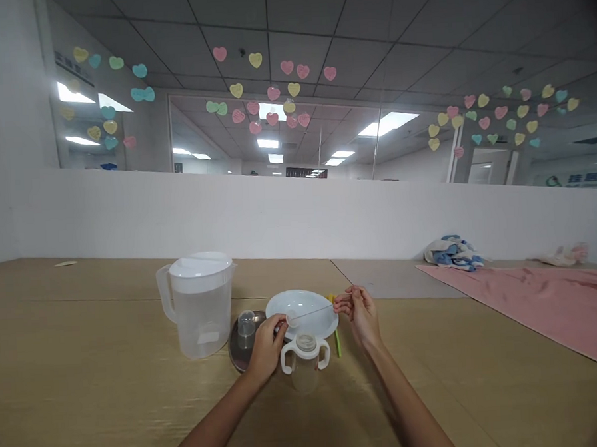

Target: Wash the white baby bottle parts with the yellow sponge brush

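In front of me stands a clear baby bottle (305, 378) with a white two-handled collar, upright and with its top uncovered. My left hand (266, 350) pinches a small whitish round piece (292, 319), perhaps the bottle's nipple, above the bottle's left side. From that piece a thin straw-like rod (313, 311) runs to the right, and the fingers of my right hand (360, 313) are closed on its far end. Whether the rod is a straw or a thin brush cannot be made out. Behind lies a white bowl (302, 298), partly hidden by my left fingers and the bottle.
Left of the bowl a dark metal tray (236, 361) holds a clear cap (246, 327). A lidded pitcher (203, 322) of water stands further left. A green strip (338, 343) lies by the bowl. At right are a pink cloth (542, 297) and a crumpled blue-white cloth (453, 252).
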Demonstrator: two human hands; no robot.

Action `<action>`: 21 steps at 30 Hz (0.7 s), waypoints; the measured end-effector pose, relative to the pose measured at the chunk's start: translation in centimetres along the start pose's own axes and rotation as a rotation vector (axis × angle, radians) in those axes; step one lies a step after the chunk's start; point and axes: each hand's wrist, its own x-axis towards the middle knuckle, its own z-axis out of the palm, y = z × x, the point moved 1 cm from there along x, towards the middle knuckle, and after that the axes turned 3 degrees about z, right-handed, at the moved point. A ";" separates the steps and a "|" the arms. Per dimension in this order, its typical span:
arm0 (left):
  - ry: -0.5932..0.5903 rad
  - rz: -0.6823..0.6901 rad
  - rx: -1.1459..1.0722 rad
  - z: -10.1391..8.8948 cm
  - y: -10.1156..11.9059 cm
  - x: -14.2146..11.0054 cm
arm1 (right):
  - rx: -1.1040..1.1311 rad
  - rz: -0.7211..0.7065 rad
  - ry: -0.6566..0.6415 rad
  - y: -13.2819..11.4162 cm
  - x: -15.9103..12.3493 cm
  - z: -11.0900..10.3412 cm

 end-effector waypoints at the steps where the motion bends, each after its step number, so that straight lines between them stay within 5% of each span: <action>1: 0.001 -0.002 0.002 0.0 -0.1 0.0 | -0.002 -0.003 -0.004 -0.1 0.0 0.0; 21: 0.001 0.047 0.063 0.1 -0.1 0.2 | -0.095 -0.102 -0.002 0.2 0.7 -1.2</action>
